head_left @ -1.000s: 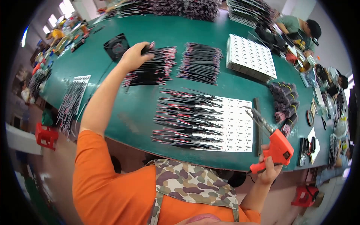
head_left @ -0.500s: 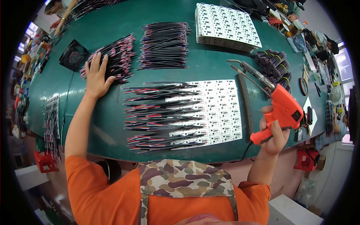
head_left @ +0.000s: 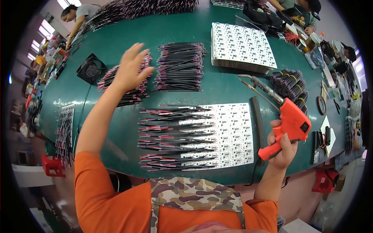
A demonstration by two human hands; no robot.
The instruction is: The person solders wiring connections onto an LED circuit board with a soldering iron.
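My left hand (head_left: 133, 69) hovers over a loose pile of black wires with pinkish-red ends (head_left: 130, 99), its fingers spread and nothing visible in them. My right hand (head_left: 285, 152) grips the handle of a red soldering gun (head_left: 292, 119). The gun's metal tip and thin side tube point up and left, above the table. In front of me lies a white circuit board panel (head_left: 235, 136). Rows of black and red wires (head_left: 163, 145) cover its left part and stick out past its left edge. A neat stack of black wires (head_left: 180, 69) sits beside the loose pile.
White panels (head_left: 243, 44) are stacked at the back. A dark bar (head_left: 257, 124) lies right of the front panel. Tied wire bundles (head_left: 288, 82) and a tape roll (head_left: 321, 105) are farther right. A black fan (head_left: 91, 69) stands left. Other people work around the green table (head_left: 112, 132).
My left hand has lifted off the loose wire pile and moved up and to the right. The view has shifted; my right hand still holds the soldering gun much as before.
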